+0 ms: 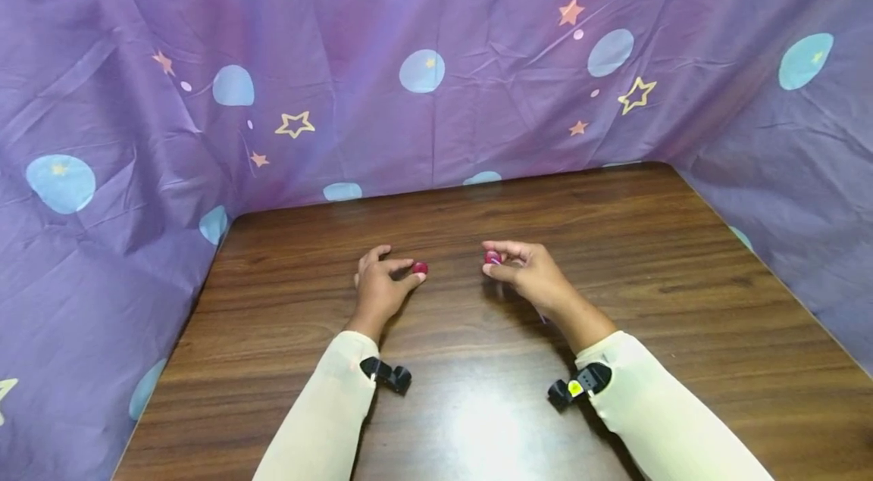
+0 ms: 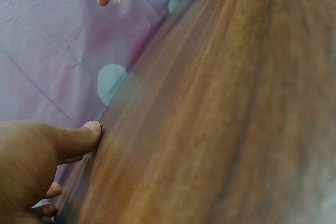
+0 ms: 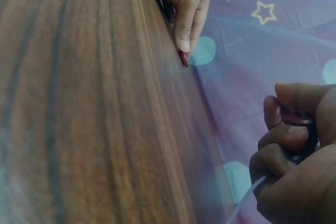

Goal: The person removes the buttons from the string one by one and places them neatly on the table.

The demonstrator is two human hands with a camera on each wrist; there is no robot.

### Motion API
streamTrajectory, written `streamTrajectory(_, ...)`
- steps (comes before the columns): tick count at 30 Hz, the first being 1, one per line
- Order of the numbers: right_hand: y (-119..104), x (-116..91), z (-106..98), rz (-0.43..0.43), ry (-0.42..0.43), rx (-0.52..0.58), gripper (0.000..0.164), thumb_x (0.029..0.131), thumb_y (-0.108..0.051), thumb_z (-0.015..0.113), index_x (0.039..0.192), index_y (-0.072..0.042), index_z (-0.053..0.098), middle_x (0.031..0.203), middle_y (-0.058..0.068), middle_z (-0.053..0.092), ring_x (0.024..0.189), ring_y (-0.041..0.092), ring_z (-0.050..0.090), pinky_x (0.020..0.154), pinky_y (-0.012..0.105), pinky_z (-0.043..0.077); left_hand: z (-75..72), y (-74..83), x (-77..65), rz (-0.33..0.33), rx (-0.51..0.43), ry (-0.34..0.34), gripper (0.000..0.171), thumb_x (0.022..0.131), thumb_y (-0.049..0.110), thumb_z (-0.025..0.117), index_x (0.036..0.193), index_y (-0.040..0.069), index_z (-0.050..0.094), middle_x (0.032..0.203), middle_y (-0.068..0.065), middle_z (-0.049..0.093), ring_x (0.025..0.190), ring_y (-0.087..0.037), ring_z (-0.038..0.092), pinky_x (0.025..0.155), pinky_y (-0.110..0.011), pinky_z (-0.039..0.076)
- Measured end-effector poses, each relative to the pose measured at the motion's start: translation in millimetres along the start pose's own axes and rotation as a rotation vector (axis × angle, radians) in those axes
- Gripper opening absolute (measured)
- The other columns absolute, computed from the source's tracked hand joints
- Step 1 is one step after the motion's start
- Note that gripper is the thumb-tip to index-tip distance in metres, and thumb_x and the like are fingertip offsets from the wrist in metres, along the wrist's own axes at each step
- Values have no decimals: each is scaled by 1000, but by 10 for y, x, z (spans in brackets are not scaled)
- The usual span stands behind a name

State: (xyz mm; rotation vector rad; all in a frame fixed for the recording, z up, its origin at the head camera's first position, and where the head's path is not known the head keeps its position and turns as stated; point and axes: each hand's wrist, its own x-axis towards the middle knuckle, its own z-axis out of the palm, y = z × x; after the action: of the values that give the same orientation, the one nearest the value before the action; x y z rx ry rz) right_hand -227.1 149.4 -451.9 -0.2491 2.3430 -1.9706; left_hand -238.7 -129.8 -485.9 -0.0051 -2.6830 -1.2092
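Near the middle of the table, my left hand (image 1: 379, 290) pinches a small red disc (image 1: 420, 268) between thumb and fingers. In the right wrist view this disc (image 3: 184, 59) looks thin and stands on edge by the tabletop. To the right, my right hand (image 1: 536, 273) holds a second red disc (image 1: 492, 257) between thumb and index finger. A pale string (image 3: 255, 185) trails from under its curled fingers and hangs down. The two hands are a short way apart. The left wrist view shows the left thumb (image 2: 86, 135), but the disc is mostly hidden there.
A brown wood-grain table (image 1: 450, 329) lies beneath both hands. Purple cloth (image 1: 341, 34) with stars and blue circles hangs around its back and sides. Each wrist wears a black camera mount (image 1: 386, 373) over a pale sleeve (image 1: 320, 413).
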Motion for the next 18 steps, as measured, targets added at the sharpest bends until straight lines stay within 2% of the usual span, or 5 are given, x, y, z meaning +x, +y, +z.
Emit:
streamTrajectory(3, -7, 16, 10, 27, -5, 11, 54, 93, -2, 80, 145, 6, 65, 118, 18, 80, 93, 2, 69, 78, 18, 56, -15, 3, -1, 2, -7, 7, 38, 87, 30, 94, 118, 11, 85, 160, -17, 56, 154, -42, 42, 126, -65, 27)
streamTrajectory(9, -25, 42, 2, 136, -41, 54, 55, 100, -9, 76, 150, 7, 59, 99, -6, 70, 69, 2, 54, 56, 19, 44, -26, 12, 7, -1, -23, 16, 34, 89, 28, 91, 119, 12, 85, 160, -17, 55, 154, -42, 43, 128, -62, 29)
streamTrajectory(13, -24, 40, -3, 153, -51, 57, 55, 103, -10, 72, 152, 8, 56, 98, -7, 67, 71, 3, 55, 59, 18, 47, -14, 19, 6, -4, -38, 22, 34, 90, 29, 90, 119, 12, 85, 161, -17, 54, 153, -42, 43, 128, -61, 30)
streamTrajectory(16, -3, 38, 1, 111, -47, 63, 57, 101, -5, 72, 151, 10, 51, 98, -4, 68, 80, 8, 62, 66, 21, 52, 0, 20, 0, -10, -55, 32, 34, 91, 28, 90, 120, 12, 85, 161, -17, 54, 152, -42, 44, 128, -60, 32)
streamTrajectory(18, 12, 37, 5, 81, -32, 77, 54, 98, -1, 73, 146, 11, 50, 97, -4, 70, 84, 10, 66, 70, 23, 55, 9, 23, -8, -10, -66, 42, 34, 91, 27, 89, 121, 11, 84, 161, -18, 54, 151, -42, 44, 127, -59, 33)
